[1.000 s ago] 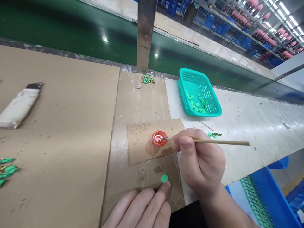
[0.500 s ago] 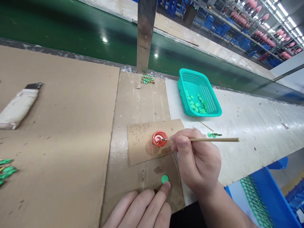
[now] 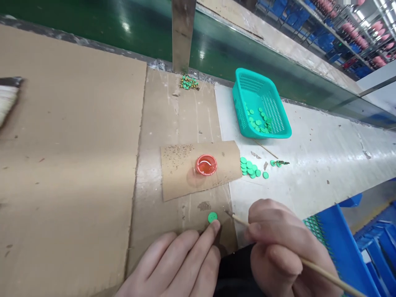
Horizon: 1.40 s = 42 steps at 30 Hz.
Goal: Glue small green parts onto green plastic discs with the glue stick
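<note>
The green button [image 3: 212, 216] lies flat on the brown board, on the near side of the red cup [image 3: 206, 165] and a tiny bit to its right. The left hand [image 3: 182, 264] is spread flat, fingers close together, and one fingertip touches the button's near edge. It does not grip the button; the thumb is out of sight. The right hand [image 3: 287, 247], to the right of the cup and nearer, pinches a thin brush [image 3: 238, 218] tightly. The brush tip is just beside the button, with a little gap.

The cup has shiny red stuff in it and sits on a small piece of cardboard [image 3: 176, 187] with brown specks on it. Right of the cup, a heap of green buttons [image 3: 250, 167] crowds the cardboard's edge. Farther right are two green bits with a dark, twisty end [image 3: 279, 163]. Past the cup, to the right, a teal basket [image 3: 266, 135] has more buttons inside, and a thin stick [image 3: 266, 149] lies by its near side. Straight past the cup, a pile of green and gold bits [image 3: 188, 83] sits in front of a metal post [image 3: 183, 37], which blocks part of the green strip [image 3: 93, 20] behind. Far right of the cup and nearer, the right hand hides some of a blue bin [image 3: 349, 239].
</note>
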{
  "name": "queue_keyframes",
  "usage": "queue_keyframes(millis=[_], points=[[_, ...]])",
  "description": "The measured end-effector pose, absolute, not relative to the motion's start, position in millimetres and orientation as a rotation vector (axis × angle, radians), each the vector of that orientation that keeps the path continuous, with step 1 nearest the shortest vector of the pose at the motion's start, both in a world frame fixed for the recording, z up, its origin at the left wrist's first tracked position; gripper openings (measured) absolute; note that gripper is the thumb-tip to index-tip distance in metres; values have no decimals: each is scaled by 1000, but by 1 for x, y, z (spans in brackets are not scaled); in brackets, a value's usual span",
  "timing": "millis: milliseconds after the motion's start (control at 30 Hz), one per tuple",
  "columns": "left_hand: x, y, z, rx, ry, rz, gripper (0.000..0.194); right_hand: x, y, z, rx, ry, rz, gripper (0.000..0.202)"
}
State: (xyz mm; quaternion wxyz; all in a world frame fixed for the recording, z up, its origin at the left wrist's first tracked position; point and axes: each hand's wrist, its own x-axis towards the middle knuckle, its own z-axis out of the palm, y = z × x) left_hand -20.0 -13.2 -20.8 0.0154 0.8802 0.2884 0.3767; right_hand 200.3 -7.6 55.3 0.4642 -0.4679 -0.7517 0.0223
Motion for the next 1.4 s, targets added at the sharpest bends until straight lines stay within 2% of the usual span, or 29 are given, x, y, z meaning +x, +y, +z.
queue_keyframes(millis=[133,1000,1200,1400], points=[[-20,-15,-19,2672,889,1144,22,197,-19,48,-1109,-1731,137,24],[-35,-26,-24,2656,830,1042,35,196,-20,40,-1107,-1721,169,25],[-40,-29,-31,2545,816,1016,43,213,-29,54,-1173,-1944,388,24],[-38,-28,-32,2634,828,1051,36,203,-29,35,-1092,-1722,174,23]])
